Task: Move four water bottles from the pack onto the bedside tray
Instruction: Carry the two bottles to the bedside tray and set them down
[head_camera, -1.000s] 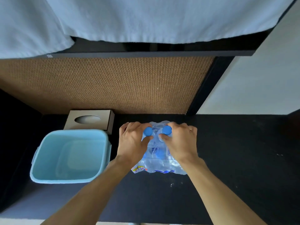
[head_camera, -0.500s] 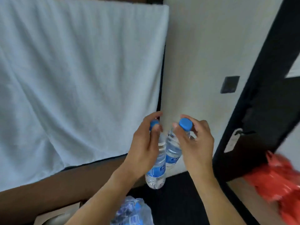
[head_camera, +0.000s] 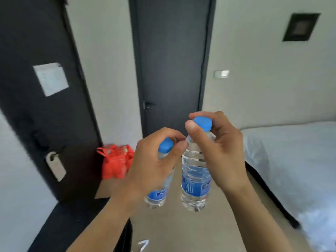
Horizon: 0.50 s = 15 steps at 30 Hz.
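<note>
I carry two clear water bottles with blue caps and blue labels in mid-air in front of me. My left hand (head_camera: 154, 164) grips the neck of the left water bottle (head_camera: 157, 196), which hangs lower. My right hand (head_camera: 220, 153) pinches the neck of the right water bottle (head_camera: 195, 186) just under its cap, held a little higher. The two bottles hang side by side, close together but apart. The pack and the bedside tray are out of view.
A bed with white sheets (head_camera: 294, 164) lies to the right. A dark closed door (head_camera: 172, 66) is straight ahead, another dark door (head_camera: 36, 99) with a hanging tag to the left. A red bag (head_camera: 115, 161) sits on the beige floor (head_camera: 174, 231) beside it.
Both hands lifted one bottle each out of the pack on the black shelf. My view has swung up and to the right, from the shelf and towel to the room with doors and bed.
</note>
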{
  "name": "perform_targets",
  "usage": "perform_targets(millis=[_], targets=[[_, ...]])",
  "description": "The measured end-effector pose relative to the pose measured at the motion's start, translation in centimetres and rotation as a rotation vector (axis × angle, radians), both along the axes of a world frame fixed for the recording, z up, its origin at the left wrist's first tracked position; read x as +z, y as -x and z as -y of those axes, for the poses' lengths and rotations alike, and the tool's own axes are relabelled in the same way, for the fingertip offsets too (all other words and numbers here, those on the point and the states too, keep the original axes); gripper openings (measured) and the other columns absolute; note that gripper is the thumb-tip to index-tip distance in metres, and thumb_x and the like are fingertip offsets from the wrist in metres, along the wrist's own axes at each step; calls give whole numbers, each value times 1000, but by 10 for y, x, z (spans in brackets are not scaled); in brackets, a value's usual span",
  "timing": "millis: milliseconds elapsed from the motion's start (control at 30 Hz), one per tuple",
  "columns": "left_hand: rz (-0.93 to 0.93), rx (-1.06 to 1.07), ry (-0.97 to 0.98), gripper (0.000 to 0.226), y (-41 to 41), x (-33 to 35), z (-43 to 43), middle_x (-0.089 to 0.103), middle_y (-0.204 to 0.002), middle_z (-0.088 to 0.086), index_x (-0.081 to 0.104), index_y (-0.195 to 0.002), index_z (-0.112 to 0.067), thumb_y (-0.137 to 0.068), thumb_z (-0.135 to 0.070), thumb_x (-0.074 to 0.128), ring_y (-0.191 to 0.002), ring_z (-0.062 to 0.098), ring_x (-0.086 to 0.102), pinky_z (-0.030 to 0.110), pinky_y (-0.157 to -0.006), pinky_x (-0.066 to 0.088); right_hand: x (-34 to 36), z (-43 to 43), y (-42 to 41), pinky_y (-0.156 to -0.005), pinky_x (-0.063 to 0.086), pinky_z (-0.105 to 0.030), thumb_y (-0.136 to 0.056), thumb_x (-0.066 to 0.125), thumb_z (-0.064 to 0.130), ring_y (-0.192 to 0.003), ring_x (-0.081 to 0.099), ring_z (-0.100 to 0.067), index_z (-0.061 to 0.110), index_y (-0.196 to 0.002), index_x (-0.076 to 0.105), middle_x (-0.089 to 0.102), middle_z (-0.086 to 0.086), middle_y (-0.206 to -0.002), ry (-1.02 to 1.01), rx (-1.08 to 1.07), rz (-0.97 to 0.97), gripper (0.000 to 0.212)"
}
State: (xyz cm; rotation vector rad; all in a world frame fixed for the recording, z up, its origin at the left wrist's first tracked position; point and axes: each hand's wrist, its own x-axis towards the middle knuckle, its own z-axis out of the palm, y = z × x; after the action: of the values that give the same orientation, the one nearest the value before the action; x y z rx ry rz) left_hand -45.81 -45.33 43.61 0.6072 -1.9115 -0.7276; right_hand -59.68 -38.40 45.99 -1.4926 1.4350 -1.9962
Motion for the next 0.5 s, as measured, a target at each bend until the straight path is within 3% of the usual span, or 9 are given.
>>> perform_targets(millis=[100,200,333,500], targets=[[-41,-254,-28,6,119,1,-40,73,-89,-5,70,-98,-25,-94,-30,69,-71,15,69,13,-63,52,0,-69,95,-78,53,-22,-85,75,38,-91,72,-12,21,-104,74,73,2,-99,-13,-226,19,25],[-67,-507,-53,18,238,2,-95,72,-87,-6,71,-99,-25,-90,-41,69,-67,5,67,11,-65,50,-2,-144,187,-76,53,-19,-84,76,38,-89,72,-10,21,-103,74,73,1,-97,17,-446,41,25],[-61,-762,-58,24,392,-2,-179,71,-84,-6,72,-98,-32,-86,-51,64,-73,6,69,11,-70,50,-2,-248,306,-75,54,-18,-79,74,46,-89,73,-12,21,-104,75,75,2,-94,15,-733,21,35],[-97,-999,-71,17,566,-4,-291,73,-89,-10,71,-98,-33,-93,-49,69,-82,9,72,10,-74,52,-2,-368,451,-78,57,-24,-77,76,46,-87,73,-11,24,-99,75,76,7,-90,9,-990,-19,31]])
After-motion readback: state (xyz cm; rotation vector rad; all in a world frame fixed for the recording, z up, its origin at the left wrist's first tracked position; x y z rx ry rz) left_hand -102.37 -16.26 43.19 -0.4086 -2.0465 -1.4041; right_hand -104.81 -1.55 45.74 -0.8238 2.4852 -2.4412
